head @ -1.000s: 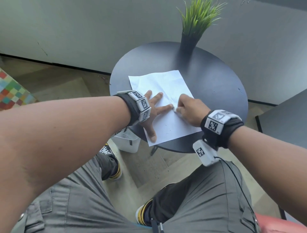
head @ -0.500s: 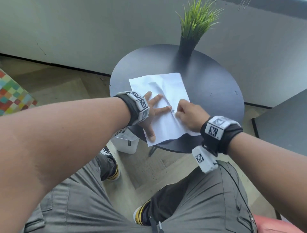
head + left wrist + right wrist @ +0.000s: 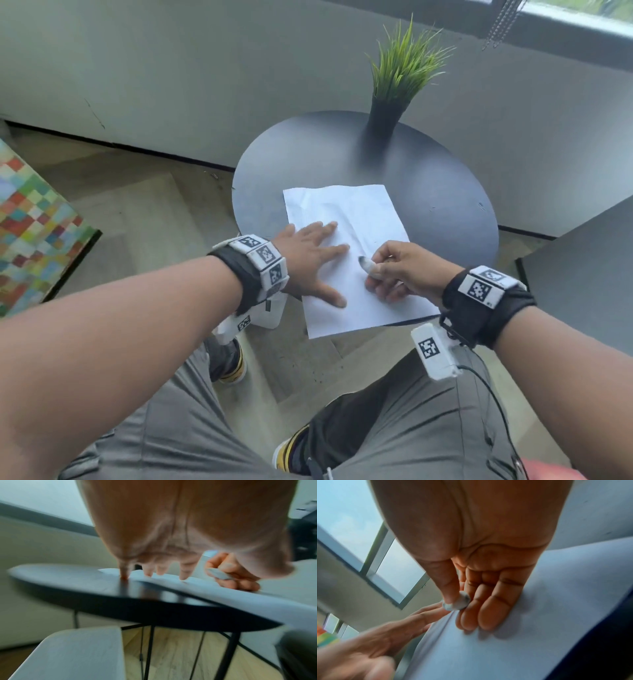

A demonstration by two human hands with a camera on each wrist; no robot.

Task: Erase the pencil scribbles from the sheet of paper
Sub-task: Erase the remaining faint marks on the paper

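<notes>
A white sheet of paper [image 3: 356, 246] lies on the round dark table [image 3: 438, 192], its near edge hanging over the table's front rim. My left hand [image 3: 308, 257] rests flat on the sheet's left side with fingers spread, holding it down. My right hand [image 3: 394, 270] pinches a white eraser [image 3: 368, 265] with a grey, smudged tip between thumb and fingers, raised a little off the paper. The right wrist view shows the eraser [image 3: 456, 602] under the thumb, the other fingers lying against the sheet [image 3: 505, 649]. Pencil marks on the paper are too faint to make out.
A black vase with green grass [image 3: 404, 85] stands at the table's far side. A white bin [image 3: 72, 654] sits on the floor under the table's left edge. A second dark table [image 3: 589, 270] is at right, a colourful checkered object [image 3: 30, 226] at left.
My right hand has turned over and lifted, so the eraser's grey tip now shows instead of pressing on the paper. The left hand has shifted slightly up the sheet. The paper lies flatter.
</notes>
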